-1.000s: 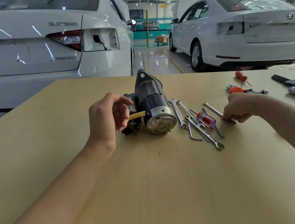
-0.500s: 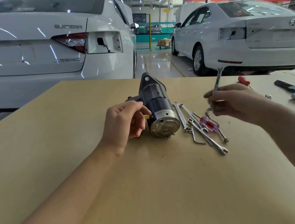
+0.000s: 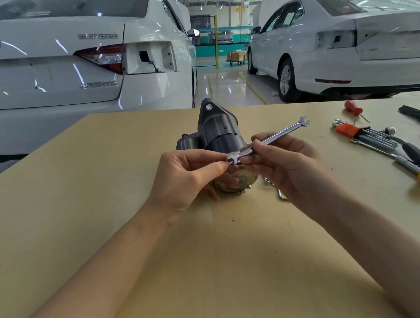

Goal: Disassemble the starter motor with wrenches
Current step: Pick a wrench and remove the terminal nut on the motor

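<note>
Both hands, the left hand (image 3: pixel 187 177) and right hand (image 3: pixel 280 161), are pinching the wrench (image 3: pixel 269 140) above the starter motor (image 3: pixel 221 141) lying mid-counter; a loose pinch is risking a drop onto it.

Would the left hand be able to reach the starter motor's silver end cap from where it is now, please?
Probably yes: the left hand hovers right beside the end cap, nothing between, though it pinches the wrench.

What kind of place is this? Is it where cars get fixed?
Most likely yes, a car workshop or a training garage. Two white cars stand on a shiny floor, one with a tail light taken out. On the wooden table lie a starter motor and hand tools.
</note>
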Tool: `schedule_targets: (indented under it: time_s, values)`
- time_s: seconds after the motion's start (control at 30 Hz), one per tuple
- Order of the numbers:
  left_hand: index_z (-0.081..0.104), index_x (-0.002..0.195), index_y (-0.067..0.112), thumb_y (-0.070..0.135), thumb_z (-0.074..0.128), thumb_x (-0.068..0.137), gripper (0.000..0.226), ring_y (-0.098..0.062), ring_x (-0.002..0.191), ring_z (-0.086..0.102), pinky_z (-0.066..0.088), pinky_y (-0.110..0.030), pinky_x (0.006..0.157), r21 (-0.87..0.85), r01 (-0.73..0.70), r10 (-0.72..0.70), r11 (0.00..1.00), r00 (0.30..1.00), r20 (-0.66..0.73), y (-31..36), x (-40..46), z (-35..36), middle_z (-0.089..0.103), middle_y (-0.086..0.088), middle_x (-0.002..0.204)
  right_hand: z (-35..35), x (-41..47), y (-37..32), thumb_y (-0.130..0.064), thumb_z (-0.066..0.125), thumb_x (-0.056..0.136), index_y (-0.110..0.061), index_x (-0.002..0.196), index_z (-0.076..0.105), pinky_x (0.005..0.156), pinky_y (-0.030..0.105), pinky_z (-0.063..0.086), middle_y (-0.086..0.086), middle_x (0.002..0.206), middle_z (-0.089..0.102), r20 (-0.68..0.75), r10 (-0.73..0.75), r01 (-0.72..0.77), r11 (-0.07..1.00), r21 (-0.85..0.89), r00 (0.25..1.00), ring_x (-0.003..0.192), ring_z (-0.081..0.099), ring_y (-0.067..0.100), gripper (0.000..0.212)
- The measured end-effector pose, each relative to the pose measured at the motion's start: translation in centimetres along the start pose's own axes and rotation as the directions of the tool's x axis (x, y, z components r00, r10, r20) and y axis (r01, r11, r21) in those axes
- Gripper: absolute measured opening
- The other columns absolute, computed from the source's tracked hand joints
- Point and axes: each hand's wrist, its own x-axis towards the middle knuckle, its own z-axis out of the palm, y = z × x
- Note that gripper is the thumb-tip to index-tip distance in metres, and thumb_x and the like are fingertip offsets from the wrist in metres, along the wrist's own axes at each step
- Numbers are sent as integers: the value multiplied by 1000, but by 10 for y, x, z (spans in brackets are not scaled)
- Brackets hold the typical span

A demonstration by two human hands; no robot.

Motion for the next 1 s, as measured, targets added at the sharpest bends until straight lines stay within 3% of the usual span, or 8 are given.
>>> schedule_targets:
  time_s: [0.13,0.27,0.4,0.5,0.63,0.8,0.9,1.0]
  values:
    - [78,79,11,-9,64,83,25,-26,62,72,49,-23,40,-43,30,-30,999,1000,1,0,1,-2,75,-13,79,1,-2,1,-12,69,74,-2,93,65,66,24,57,19,86,72,-35,16,-18,999,-51,999,79,72,25,22]
    - [75,79,8,-11,59,86,25,-24,55,70,48,-23,40,27,30,-30,999,999,-21,-1,3,-4,74,-13,72,-1,-1,2,-18,71,72,-1,92,69,56,24,55,13,73,69,-109,29,-44,989,-144,994,60,67,18,27]
    - [72,74,7,-6,56,80,21,-19,39,57,40,-20,37,154,-88,114,984,978,-175,-3,4,-10,65,-9,54,-8,-1,0,-18,67,76,1,88,71,49,24,53,13,67,67,-127,84,-101,986,-136,988,52,64,17,23]
    - [70,90,13,12,56,66,28,-8,43,43,38,-19,50,472,-161,236,867,966,-104,-5,2,-13,51,6,49,-11,-2,4,-10,64,85,1,84,70,47,23,52,14,66,68,-167,110,-139,974,-176,980,50,65,18,13]
    - [59,121,29,28,58,65,55,-8,44,46,42,-23,59,723,-157,222,673,975,5,-4,0,-19,48,12,43,-8,-4,10,-7,60,89,5,90,68,51,23,54,18,72,71,-185,149,-176,975,-139,971,58,70,21,14]
    - [42,144,38,52,77,64,88,1,54,58,44,-21,60,816,-156,142,557,986,91,-8,1,-17,60,15,50,-6,-6,13,-5,56,90,7,100,64,58,25,57,21,83,73,-182,210,-214,977,-2,961,73,73,26,17]
    - [36,148,36,66,78,59,104,-8,71,65,53,-33,75,832,-114,104,544,992,68,-10,3,-16,59,13,51,-4,-7,15,-4,57,90,6,99,63,58,26,57,21,83,73,-203,211,-206,978,42,956,75,74,27,15]
    - [41,147,29,69,76,59,103,-18,83,68,54,-39,81,823,-86,112,562,993,27,-12,4,-15,55,17,56,-1,-8,18,-3,55,90,5,96,62,57,26,57,20,81,73,-223,197,-188,980,63,955,73,74,26,11]
